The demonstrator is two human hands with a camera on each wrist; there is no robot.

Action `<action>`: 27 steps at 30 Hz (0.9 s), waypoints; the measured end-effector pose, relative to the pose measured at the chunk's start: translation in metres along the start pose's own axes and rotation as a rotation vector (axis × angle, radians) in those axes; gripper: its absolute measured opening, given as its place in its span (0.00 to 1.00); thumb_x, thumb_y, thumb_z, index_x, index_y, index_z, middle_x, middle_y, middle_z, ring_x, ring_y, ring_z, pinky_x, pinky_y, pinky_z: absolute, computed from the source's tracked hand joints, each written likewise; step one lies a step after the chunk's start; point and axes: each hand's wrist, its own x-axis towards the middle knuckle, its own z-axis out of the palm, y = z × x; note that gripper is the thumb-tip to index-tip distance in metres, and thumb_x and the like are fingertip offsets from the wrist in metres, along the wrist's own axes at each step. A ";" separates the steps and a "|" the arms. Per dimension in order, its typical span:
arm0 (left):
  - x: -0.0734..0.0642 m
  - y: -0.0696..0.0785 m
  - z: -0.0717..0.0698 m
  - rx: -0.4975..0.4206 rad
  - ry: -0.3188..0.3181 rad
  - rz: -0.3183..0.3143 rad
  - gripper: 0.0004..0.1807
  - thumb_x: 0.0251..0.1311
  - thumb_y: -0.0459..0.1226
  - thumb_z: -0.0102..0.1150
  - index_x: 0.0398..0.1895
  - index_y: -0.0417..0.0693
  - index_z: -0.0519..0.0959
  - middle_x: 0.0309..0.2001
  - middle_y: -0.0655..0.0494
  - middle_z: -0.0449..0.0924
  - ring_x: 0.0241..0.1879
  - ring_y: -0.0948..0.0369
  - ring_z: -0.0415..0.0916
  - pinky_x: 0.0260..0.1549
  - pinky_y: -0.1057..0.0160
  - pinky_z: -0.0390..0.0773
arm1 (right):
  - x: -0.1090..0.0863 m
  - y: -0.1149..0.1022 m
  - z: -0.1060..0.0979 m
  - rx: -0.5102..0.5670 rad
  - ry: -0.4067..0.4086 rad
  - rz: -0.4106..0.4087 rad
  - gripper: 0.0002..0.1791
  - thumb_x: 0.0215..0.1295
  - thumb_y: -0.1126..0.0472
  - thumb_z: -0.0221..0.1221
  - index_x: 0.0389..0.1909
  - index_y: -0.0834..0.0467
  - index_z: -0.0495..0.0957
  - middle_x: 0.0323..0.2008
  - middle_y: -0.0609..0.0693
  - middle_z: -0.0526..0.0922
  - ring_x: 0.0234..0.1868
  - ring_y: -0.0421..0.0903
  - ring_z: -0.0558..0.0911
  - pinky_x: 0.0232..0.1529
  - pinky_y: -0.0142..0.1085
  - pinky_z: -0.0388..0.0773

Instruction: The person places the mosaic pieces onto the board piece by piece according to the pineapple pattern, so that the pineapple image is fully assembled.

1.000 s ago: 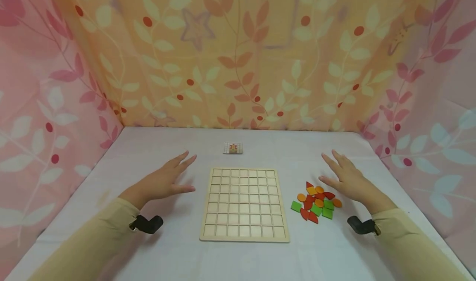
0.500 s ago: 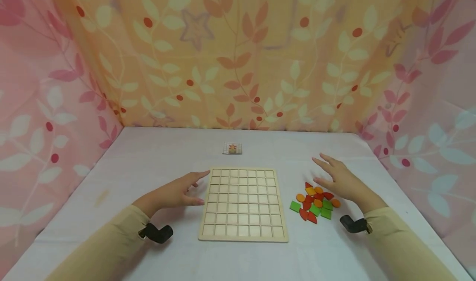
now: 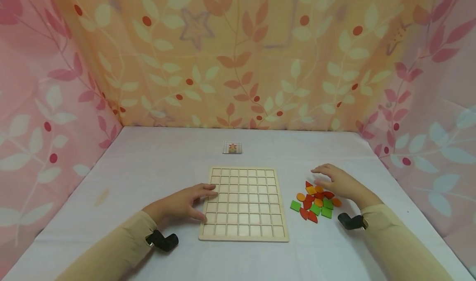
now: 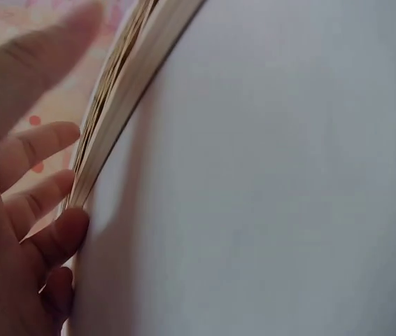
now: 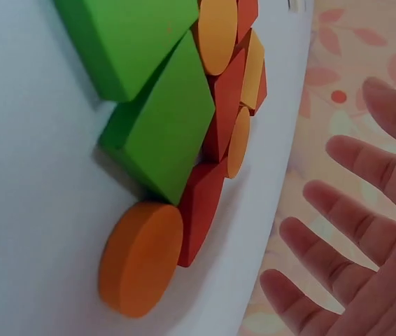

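Observation:
A pale wooden grid board (image 3: pixel 243 208) lies flat in the middle of the table. At its left edge is my left hand (image 3: pixel 180 202), fingertips over the rim and thumb close to the side; whether they press on the wood I cannot tell. The left wrist view has the spread thumb and loosely bent fingers (image 4: pixel 40 203) beside the board's edge (image 4: pixel 124 101). My right hand (image 3: pixel 340 184) hovers just behind the pile of coloured pieces, holding nothing. Green squares (image 5: pixel 166 126), orange discs (image 5: pixel 149 259) and red pieces (image 5: pixel 201 213) make up that pile, some overlapping.
Behind the board lies a small card (image 3: pixel 232 148) with a grid and a coloured figure. White cloth (image 3: pixel 156 148) covers the table. Leaf-patterned curtains (image 3: pixel 238 66) enclose the back and both sides.
My left hand has moved right and nearer, from beside the board to its left edge. The right hand has shifted slightly left and lower, toward the pieces.

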 end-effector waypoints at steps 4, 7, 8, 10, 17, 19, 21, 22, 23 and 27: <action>-0.001 -0.002 0.006 0.062 -0.022 0.002 0.46 0.40 0.60 0.65 0.66 0.59 0.63 0.71 0.59 0.48 0.69 0.54 0.44 0.61 0.46 0.50 | 0.007 -0.001 0.000 0.011 -0.042 0.014 0.24 0.61 0.50 0.57 0.57 0.55 0.72 0.54 0.59 0.71 0.53 0.59 0.70 0.50 0.53 0.69; -0.001 -0.003 0.008 0.124 -0.033 0.011 0.47 0.41 0.62 0.62 0.68 0.60 0.60 0.71 0.60 0.46 0.69 0.52 0.43 0.60 0.43 0.48 | 0.015 -0.002 -0.001 0.030 -0.085 0.023 0.20 0.61 0.53 0.58 0.53 0.55 0.74 0.45 0.54 0.75 0.44 0.52 0.74 0.43 0.45 0.75; -0.001 -0.003 0.008 0.137 -0.039 0.013 0.47 0.41 0.62 0.61 0.68 0.60 0.59 0.71 0.60 0.45 0.69 0.51 0.43 0.60 0.42 0.47 | 0.018 -0.002 -0.001 0.039 -0.102 0.034 0.18 0.60 0.54 0.59 0.51 0.54 0.75 0.42 0.52 0.76 0.42 0.50 0.74 0.42 0.42 0.76; -0.001 -0.002 0.008 0.145 -0.051 0.010 0.48 0.42 0.62 0.61 0.68 0.60 0.58 0.72 0.59 0.44 0.69 0.49 0.42 0.59 0.40 0.45 | 0.024 -0.003 -0.002 0.064 -0.141 0.048 0.14 0.60 0.56 0.59 0.46 0.54 0.77 0.36 0.49 0.77 0.38 0.47 0.73 0.40 0.39 0.75; -0.002 -0.002 0.009 0.150 -0.067 -0.005 0.48 0.43 0.62 0.60 0.69 0.61 0.55 0.72 0.60 0.41 0.69 0.48 0.39 0.59 0.38 0.42 | 0.044 -0.001 -0.001 0.171 -0.253 0.069 0.06 0.58 0.62 0.60 0.37 0.56 0.77 0.29 0.50 0.76 0.34 0.46 0.71 0.36 0.37 0.70; -0.002 -0.002 0.009 0.155 -0.059 0.001 0.49 0.43 0.62 0.60 0.69 0.60 0.56 0.72 0.60 0.41 0.69 0.50 0.39 0.59 0.39 0.42 | 0.048 0.001 0.001 0.189 -0.280 0.084 0.06 0.57 0.62 0.60 0.36 0.56 0.77 0.27 0.50 0.74 0.33 0.47 0.71 0.35 0.36 0.70; -0.002 -0.003 0.009 0.155 -0.049 0.010 0.49 0.42 0.62 0.60 0.69 0.60 0.56 0.72 0.59 0.42 0.69 0.50 0.40 0.59 0.39 0.42 | 0.051 0.003 0.003 0.200 -0.295 0.097 0.07 0.56 0.62 0.61 0.36 0.55 0.76 0.27 0.51 0.73 0.33 0.47 0.70 0.34 0.36 0.70; -0.002 -0.004 0.009 0.153 -0.044 0.015 0.49 0.42 0.62 0.60 0.69 0.59 0.56 0.72 0.59 0.42 0.70 0.51 0.40 0.59 0.39 0.42 | 0.052 0.003 0.004 0.201 -0.296 0.099 0.07 0.56 0.62 0.62 0.36 0.55 0.76 0.26 0.51 0.72 0.32 0.47 0.70 0.34 0.36 0.70; -0.003 -0.004 0.010 0.150 -0.039 0.019 0.49 0.42 0.62 0.60 0.69 0.59 0.57 0.72 0.59 0.42 0.70 0.51 0.40 0.59 0.39 0.42 | 0.052 0.004 0.005 0.204 -0.294 0.104 0.07 0.56 0.62 0.62 0.35 0.55 0.76 0.26 0.51 0.72 0.32 0.47 0.70 0.34 0.36 0.70; -0.003 -0.008 0.012 0.156 -0.012 0.037 0.48 0.42 0.63 0.59 0.69 0.60 0.57 0.72 0.60 0.44 0.70 0.53 0.41 0.60 0.40 0.42 | 0.054 0.004 0.006 0.214 -0.292 0.103 0.07 0.55 0.62 0.63 0.35 0.56 0.76 0.24 0.51 0.72 0.31 0.47 0.70 0.33 0.36 0.69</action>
